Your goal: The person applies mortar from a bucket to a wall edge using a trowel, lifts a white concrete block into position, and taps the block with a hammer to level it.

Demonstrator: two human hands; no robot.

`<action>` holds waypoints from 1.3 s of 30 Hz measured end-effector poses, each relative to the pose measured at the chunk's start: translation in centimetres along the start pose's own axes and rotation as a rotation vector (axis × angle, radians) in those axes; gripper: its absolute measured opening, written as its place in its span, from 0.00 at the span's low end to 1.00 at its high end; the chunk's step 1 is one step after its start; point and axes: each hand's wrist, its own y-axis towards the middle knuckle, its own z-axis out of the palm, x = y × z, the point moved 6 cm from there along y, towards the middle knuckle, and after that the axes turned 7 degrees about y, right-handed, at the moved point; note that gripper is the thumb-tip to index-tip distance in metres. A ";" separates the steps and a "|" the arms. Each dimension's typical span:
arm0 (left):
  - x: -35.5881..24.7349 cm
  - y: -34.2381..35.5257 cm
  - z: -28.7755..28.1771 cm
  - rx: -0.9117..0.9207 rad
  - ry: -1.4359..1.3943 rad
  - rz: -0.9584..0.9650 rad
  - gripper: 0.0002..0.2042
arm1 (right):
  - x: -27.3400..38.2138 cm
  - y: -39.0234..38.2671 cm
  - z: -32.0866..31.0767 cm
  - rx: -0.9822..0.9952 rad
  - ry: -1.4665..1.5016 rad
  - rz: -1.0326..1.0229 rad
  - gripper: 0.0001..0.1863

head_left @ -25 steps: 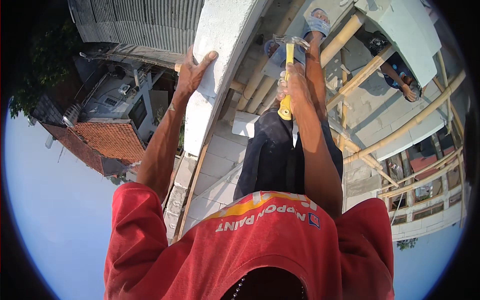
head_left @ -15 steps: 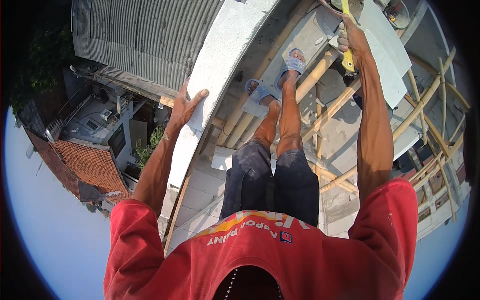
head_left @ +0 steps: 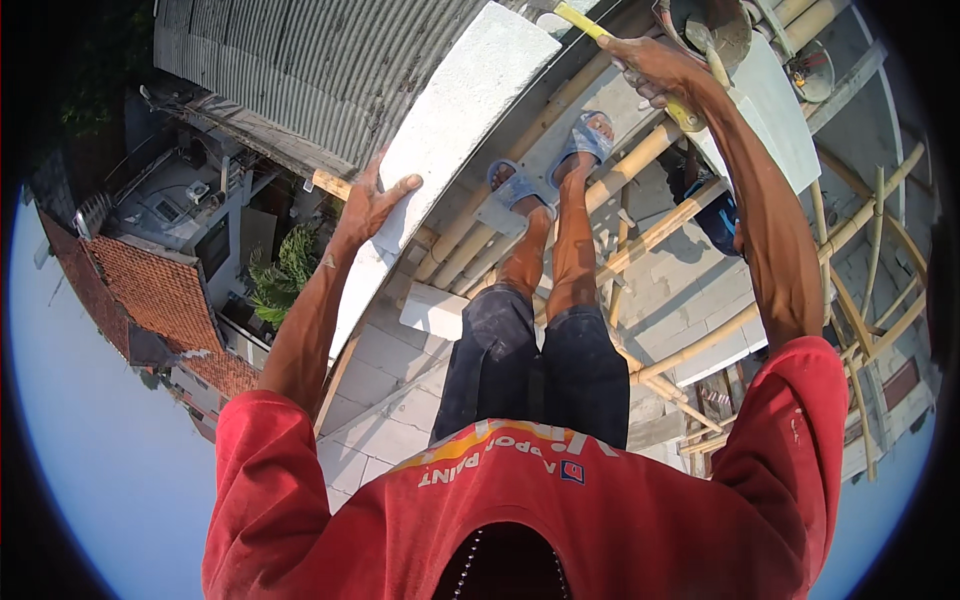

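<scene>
My left hand (head_left: pixel 378 205) rests on the outer edge of a long white block wall top (head_left: pixel 450 110), thumb spread over its surface and fingers along its side. My right hand (head_left: pixel 655 68) is wrapped round a hammer-like tool with a yellow handle (head_left: pixel 582 20). Its grey head reaches over the far end of the white wall top, mostly cut off by the frame's upper edge. The butt of the handle points back to the right, below my wrist. Close by my right forearm hangs or stands a mortar-stained bucket (head_left: pixel 735 35) with a stick-like handle in it.
My sandalled feet (head_left: pixel 520 185) stand on a board over bamboo poles (head_left: pixel 640 160). Bamboo scaffolding (head_left: pixel 850 220) and a white panel (head_left: pixel 775 130) lie to the right. A person in blue (head_left: pixel 718 222) is partly visible below. Beyond the wall are a corrugated roof (head_left: pixel 300 70) and tiled roofs (head_left: pixel 160 300).
My right hand has swung left with the yellow-handled tool, which has turned from pointing away to pointing left over the wall top. My left hand stays on the wall.
</scene>
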 end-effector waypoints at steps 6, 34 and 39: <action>1.1 0.5 -0.2 0.030 0.015 -0.013 0.46 | -3.5 -2.7 2.3 -0.298 0.774 0.093 0.24; -1.0 -0.6 -1.4 0.093 0.216 0.226 0.55 | 0.7 -22.1 15.8 -0.553 -0.279 -0.497 0.09; 2.0 -1.5 -1.4 0.161 0.273 0.271 0.57 | 5.2 -19.1 17.1 -0.485 -0.405 -0.647 0.15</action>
